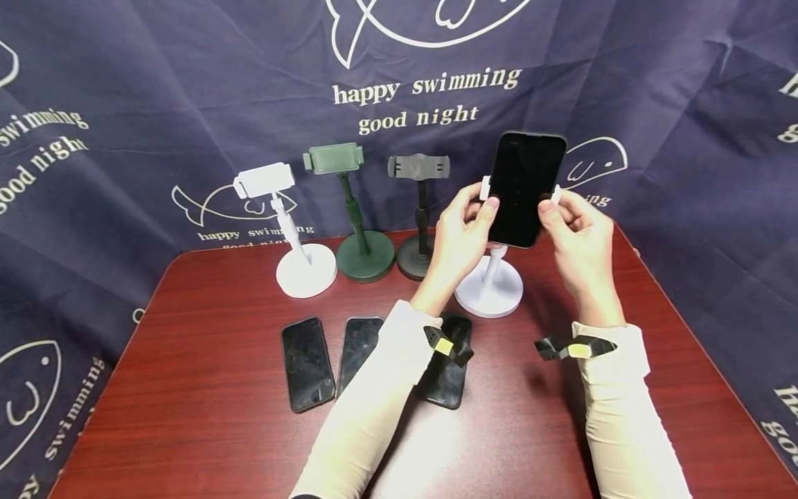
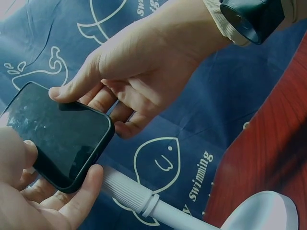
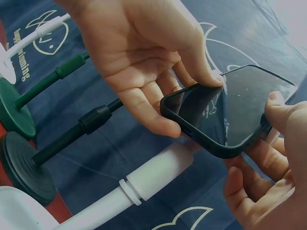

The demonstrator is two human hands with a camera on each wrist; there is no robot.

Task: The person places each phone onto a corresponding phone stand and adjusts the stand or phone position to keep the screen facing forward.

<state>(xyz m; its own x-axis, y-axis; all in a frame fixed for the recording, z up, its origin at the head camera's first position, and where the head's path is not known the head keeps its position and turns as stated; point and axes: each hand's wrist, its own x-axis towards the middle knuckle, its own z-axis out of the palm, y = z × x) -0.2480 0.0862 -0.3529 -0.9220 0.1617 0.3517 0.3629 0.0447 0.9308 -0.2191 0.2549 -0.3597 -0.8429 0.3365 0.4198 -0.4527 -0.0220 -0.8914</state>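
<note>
Left hand (image 1: 463,232) and right hand (image 1: 584,242) pinch the phone (image 1: 527,184), best kept square between the clips (image 1: 485,188) of the stand (image 1: 489,291)

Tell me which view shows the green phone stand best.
The head view: it shows the green phone stand whole, from holder to base. The right wrist view shows only its base and part of its pole, running behind the left hand. The left wrist view does not show it.
</note>
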